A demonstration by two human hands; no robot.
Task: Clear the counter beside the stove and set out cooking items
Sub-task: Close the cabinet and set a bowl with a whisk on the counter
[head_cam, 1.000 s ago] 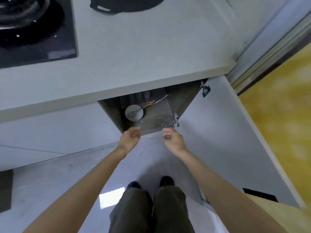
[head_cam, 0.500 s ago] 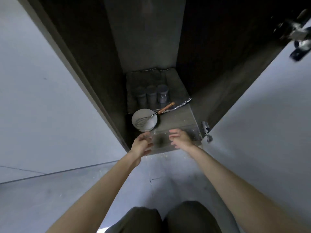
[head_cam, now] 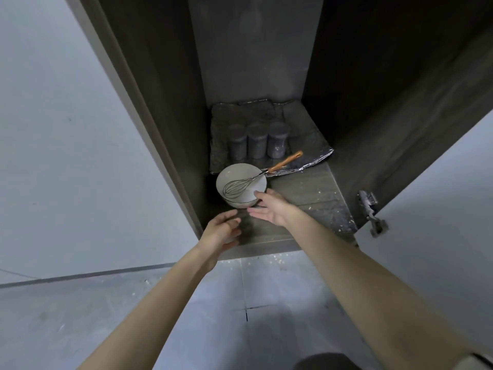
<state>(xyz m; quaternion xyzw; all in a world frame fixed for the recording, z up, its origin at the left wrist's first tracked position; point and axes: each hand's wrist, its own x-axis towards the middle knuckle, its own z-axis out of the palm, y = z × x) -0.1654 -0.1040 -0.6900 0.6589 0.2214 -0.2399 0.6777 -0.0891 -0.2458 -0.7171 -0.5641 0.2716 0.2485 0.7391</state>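
Bowl [head_cam: 234, 173] hugs cabinet [head_cam: 173, 116] wall, rim seemingly touched by flat right hand [head_cam: 269, 209]; left hand [head_cam: 221, 232] relaxed.

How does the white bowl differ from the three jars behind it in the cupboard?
The bowl is white, wide and open, with a whisk in it; the jars are grey, tall and narrow. The bowl is in front of the foil; the jars stand on it. Both stand upright in one cupboard.
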